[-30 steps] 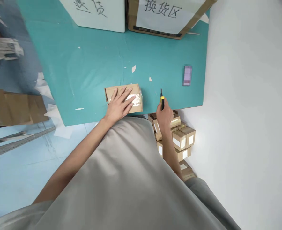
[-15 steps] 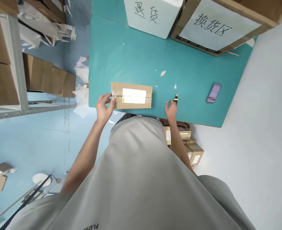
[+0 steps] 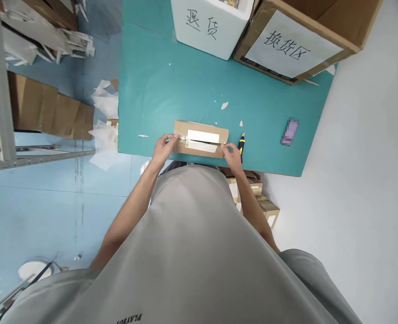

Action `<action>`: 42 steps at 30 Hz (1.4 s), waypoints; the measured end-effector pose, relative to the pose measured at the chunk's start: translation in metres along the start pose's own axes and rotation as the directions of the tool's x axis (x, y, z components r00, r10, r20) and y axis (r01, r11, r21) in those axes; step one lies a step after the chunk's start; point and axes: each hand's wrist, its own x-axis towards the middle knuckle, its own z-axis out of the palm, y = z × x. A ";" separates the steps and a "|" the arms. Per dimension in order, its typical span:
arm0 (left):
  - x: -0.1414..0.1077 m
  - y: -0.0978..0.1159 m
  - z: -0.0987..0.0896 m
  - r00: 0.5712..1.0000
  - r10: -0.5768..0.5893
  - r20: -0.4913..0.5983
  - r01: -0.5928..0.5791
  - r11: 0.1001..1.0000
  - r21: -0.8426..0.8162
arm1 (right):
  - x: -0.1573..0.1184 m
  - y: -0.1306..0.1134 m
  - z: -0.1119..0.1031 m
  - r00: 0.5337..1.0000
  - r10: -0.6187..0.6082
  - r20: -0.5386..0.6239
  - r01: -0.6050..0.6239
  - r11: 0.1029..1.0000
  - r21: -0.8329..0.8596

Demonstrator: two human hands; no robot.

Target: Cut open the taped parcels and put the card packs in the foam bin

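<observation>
A small cardboard box [image 3: 182, 149] lies near the front edge of the green-topped table [image 3: 185, 81]. The white label on its top is split lengthwise, and a dark gap shows between the flaps. My left hand [image 3: 163, 150] is closed on the box's left end, thumb and fingers by the clear tape there. At the right end, my right hand [image 3: 232, 158] pinches the box near the end of the slit. Just right of that hand lies a black and yellow utility knife [image 3: 241, 145], its blade pointing away from me.
A white bin [image 3: 207, 33] and a large open carton [image 3: 287, 49], both with handwritten characters, stand at the back. A blurred purple object [image 3: 290, 132] lies on the right. Paper scraps [image 3: 224, 105] dot the table. More cartons [image 3: 50, 105] stand on the left, others [image 3: 268, 209] below the table.
My right hand has let go of the utility knife and moved left onto the box. The box has shifted right with my left hand, and the gap between its flaps is wider.
</observation>
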 end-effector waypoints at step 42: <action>-0.004 0.003 -0.003 0.912 0.240 0.333 -0.278 0.958 0.070 | 0.021 0.001 -0.016 0.986 -0.158 0.052 0.164 0.973 -0.163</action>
